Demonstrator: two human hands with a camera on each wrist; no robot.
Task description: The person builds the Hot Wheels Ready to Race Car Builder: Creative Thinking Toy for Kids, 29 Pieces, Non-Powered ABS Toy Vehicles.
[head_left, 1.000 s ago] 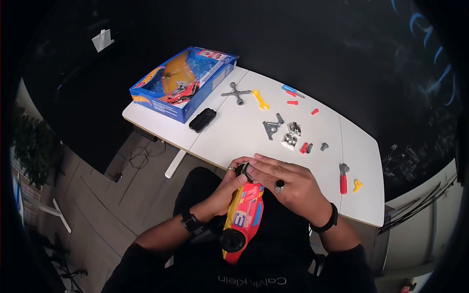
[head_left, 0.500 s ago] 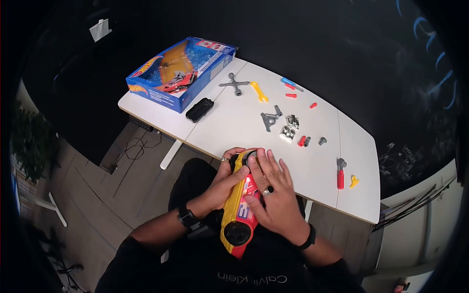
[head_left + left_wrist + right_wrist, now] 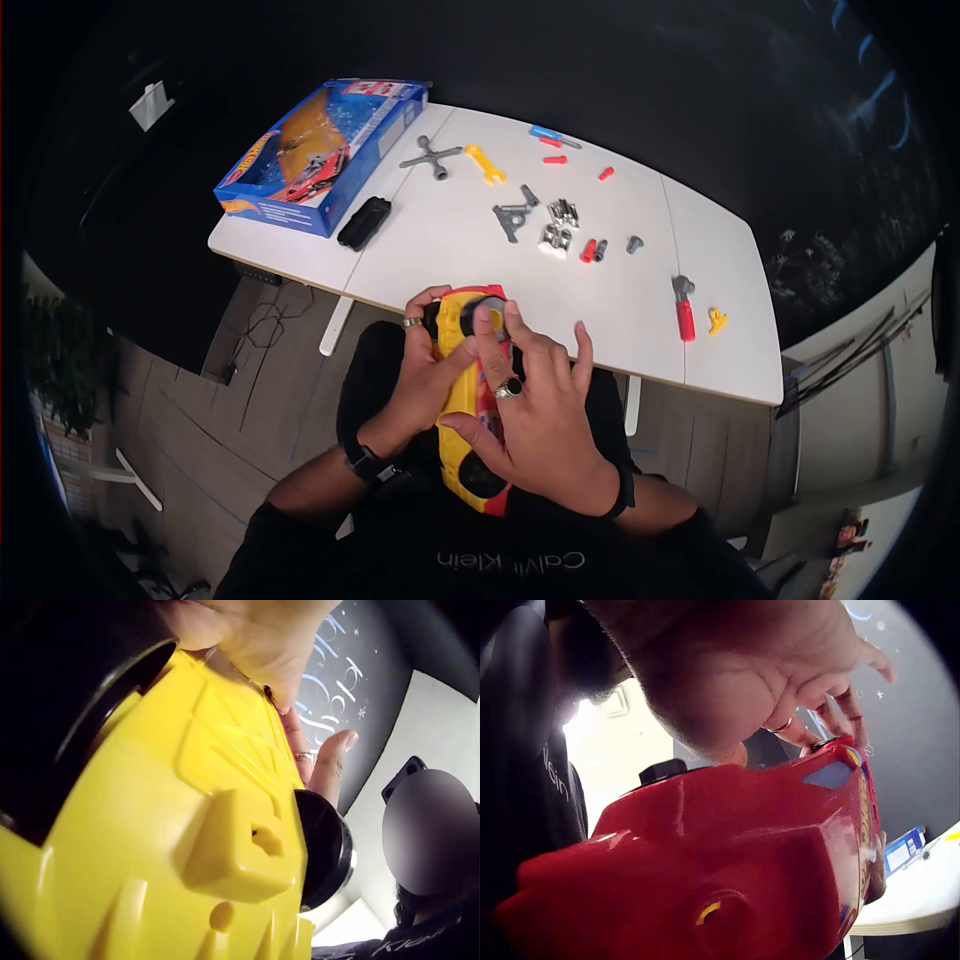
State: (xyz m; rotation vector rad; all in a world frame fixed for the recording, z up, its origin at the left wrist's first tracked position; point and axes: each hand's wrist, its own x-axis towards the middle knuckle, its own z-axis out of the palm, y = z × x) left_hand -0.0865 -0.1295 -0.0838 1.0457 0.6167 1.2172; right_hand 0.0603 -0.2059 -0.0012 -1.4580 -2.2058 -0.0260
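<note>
A toy car [image 3: 452,465] with a red body and yellow underside is held over the person's lap at the table's front edge. My left hand [image 3: 425,390] grips its yellow side, thumb on top and fingers around the far side. At the far end, extended fingers of my right hand [image 3: 555,430] touch a black wheel [image 3: 469,318] with a grey rim. The right thumb lies along the car. In the left wrist view the yellow underside [image 3: 142,802] shows a raised block with a shaped hole. The red body [image 3: 682,862] fills the right wrist view.
On the white table [image 3: 620,320] lie a Hot Wheels box [image 3: 365,175], a black tray [image 3: 364,223], a grey cross wrench [image 3: 432,157], a yellow wrench [image 3: 486,165], chrome parts [image 3: 556,240], a red-handled tool [image 3: 685,320], a small yellow piece [image 3: 717,320] and several small fasteners.
The car has rolled in the hands, so more of its yellow underside faces up. My right hand has shifted from covering the wheel end to touching the wheel with extended fingers.
</note>
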